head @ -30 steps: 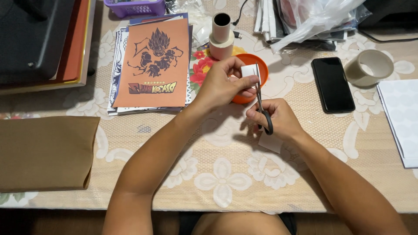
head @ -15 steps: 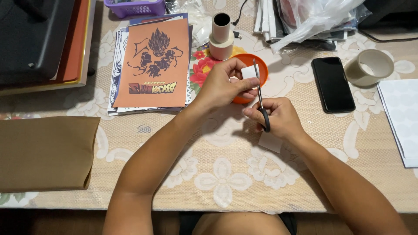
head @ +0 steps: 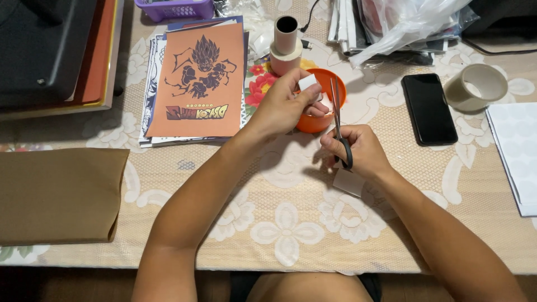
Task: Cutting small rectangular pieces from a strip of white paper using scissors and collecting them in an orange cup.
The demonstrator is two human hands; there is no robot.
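My left hand (head: 282, 106) pinches a small white piece of paper (head: 308, 83) over an orange bowl (head: 316, 121). My right hand (head: 361, 150) grips black-handled scissors (head: 337, 117), blades pointing away from me, right beside the white piece. A larger white paper scrap (head: 348, 182) lies on the table under my right wrist.
An orange printed card (head: 196, 84) tops a paper stack at the left. A tape roll with a tube (head: 286, 45) stands behind the bowl. A black phone (head: 428, 109), a tape roll (head: 474, 86), white sheets (head: 517, 151), a brown envelope (head: 59, 193) and a black machine (head: 45, 45) surround the lace tablecloth (head: 279, 223).
The scissors have moved slightly up toward the white piece and now stand more upright; my left hand keeps its grip over the bowl.
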